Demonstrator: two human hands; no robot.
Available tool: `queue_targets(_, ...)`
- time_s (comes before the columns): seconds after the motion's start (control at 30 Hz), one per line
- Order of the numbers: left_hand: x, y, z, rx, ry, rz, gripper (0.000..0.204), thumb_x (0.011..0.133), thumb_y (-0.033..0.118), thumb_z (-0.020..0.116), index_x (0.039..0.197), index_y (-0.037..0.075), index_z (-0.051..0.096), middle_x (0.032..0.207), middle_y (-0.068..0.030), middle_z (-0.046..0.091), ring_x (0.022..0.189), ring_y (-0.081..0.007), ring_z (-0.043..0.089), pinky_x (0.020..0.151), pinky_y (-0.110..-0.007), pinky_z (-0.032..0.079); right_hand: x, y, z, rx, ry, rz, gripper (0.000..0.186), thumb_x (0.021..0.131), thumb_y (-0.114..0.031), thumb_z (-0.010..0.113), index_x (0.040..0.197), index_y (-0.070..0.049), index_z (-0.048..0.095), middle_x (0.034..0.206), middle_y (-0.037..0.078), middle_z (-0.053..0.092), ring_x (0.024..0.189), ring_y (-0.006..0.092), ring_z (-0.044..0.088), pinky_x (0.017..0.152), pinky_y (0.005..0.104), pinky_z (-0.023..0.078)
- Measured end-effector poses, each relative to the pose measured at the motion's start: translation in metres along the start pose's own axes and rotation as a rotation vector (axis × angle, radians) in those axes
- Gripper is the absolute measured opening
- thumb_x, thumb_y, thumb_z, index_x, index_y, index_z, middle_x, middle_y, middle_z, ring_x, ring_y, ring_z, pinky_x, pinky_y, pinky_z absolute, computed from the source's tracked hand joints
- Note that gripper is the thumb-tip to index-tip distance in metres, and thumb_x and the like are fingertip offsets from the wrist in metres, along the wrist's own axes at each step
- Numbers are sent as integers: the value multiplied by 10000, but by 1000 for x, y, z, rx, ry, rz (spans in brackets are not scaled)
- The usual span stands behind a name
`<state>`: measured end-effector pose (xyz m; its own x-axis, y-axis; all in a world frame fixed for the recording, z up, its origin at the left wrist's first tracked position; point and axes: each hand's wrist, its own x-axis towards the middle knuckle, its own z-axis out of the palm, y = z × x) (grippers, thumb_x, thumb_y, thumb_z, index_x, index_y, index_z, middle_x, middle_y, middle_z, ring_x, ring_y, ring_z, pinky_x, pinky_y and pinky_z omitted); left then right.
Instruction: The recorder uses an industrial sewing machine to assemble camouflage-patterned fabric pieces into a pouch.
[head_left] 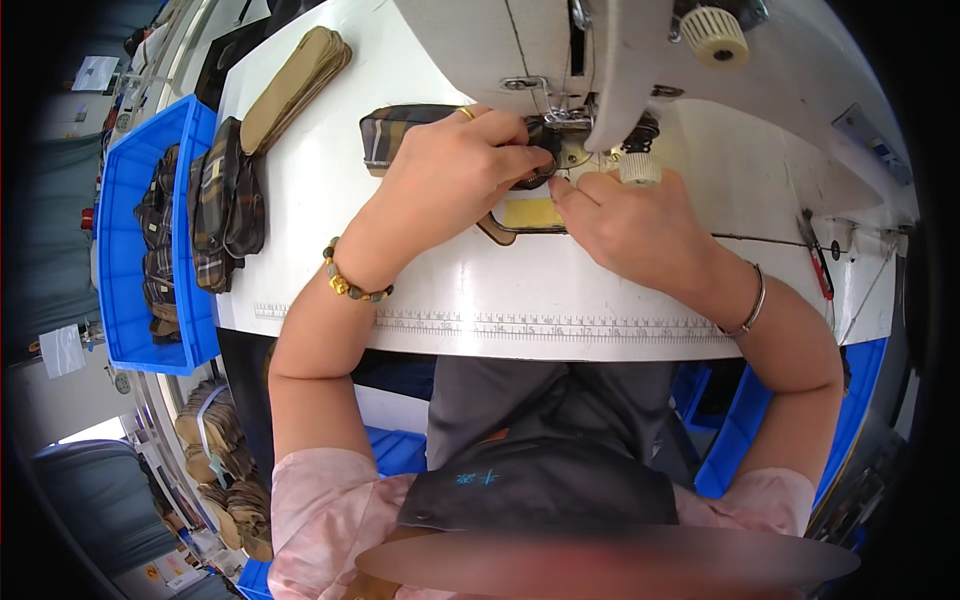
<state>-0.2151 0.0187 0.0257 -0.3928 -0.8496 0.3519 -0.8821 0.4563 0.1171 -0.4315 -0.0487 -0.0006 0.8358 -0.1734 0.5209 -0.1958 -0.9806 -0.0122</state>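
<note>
A white sewing machine stands over the white table, its presser foot lowered near my hands. My left hand is closed on a plaid cloth piece that looks like a shoe upper, pinching its dark edge just left of the presser foot. The piece's left end shows beyond my knuckles; much of the rest is hidden under my hand. My right hand is closed, its fingers curled just right of and below the foot. What its fingertips grip is too small to tell. Under it lies a yellow patch on the machine bed.
A stack of tan sole-shaped pieces lies at the table's upper left. Below it, more plaid pieces sit beside a blue bin holding similar ones. Red-handled snips lie at right. A printed ruler runs along the front edge.
</note>
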Motion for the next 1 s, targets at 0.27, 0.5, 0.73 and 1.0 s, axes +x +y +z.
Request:
queue_targets(0.27, 1, -9, 5, -347, 58, -202, 151, 841, -19, 704, 967, 37, 763, 853, -95, 705, 743, -236, 688, 681, -316, 542, -1, 8, 11, -65, 42, -28, 293, 728, -103, 674, 1012, -33, 691, 518, 25, 527, 483, 183, 579, 424, 334, 443)
queue_targets(0.5, 2, -12, 12, -624, 46, -485, 238, 833, -81, 627, 920, 76, 783, 933, -135, 710, 831, -236, 694, 747, -306, 559, 4, 6, 14, -32, 18, -81, 332, 737, -108, 664, 1060, -45, 701, 589, 4, 548, 487, 177, 576, 424, 318, 440)
queue_targets(0.73, 1, -13, 8, -512, -1, -461, 240, 795, -60, 630, 885, 93, 791, 919, -129, 706, 770, -248, 679, 710, -320, 552, 4, 8, 9, 71, -63, -191, 208, 782, -114, 654, 972, -32, 682, 627, -3, 568, 530, 160, 610, 430, 300, 453)
queue_targets(1.0, 2, -4, 3, -132, 96, -171, 175, 706, 86, 792, 860, 169, 802, 915, -20, 702, 795, -242, 683, 704, -334, 569, 6, 8, 13, 89, 114, -222, 206, 774, -101, 665, 966, -32, 688, 679, -6, 585, 554, 151, 612, 426, 296, 448)
